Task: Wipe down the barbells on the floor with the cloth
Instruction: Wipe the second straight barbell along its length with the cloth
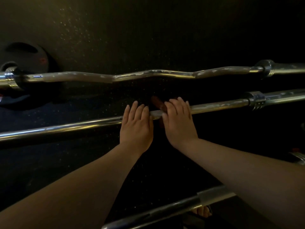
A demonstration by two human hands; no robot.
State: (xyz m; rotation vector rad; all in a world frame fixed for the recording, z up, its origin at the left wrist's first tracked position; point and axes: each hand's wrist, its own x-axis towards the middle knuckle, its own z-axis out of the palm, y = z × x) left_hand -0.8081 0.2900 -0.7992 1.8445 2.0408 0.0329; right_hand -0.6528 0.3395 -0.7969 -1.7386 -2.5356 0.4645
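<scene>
Both hands rest palm-down on the straight bar point(214, 105) in the middle of the dark floor point(115, 38). The right hand point(179, 119) presses a reddish-brown cloth point(157, 102) against the bar, fingers draped over it; the left hand point(136, 126) lies flat and nearly open, steadying the bar and holding nothing. Wrapping the cloth round the bar and sliding it along would likely clean best. The bent bar point(148, 74) beyond looks smeared and probably needs wiping too.
</scene>
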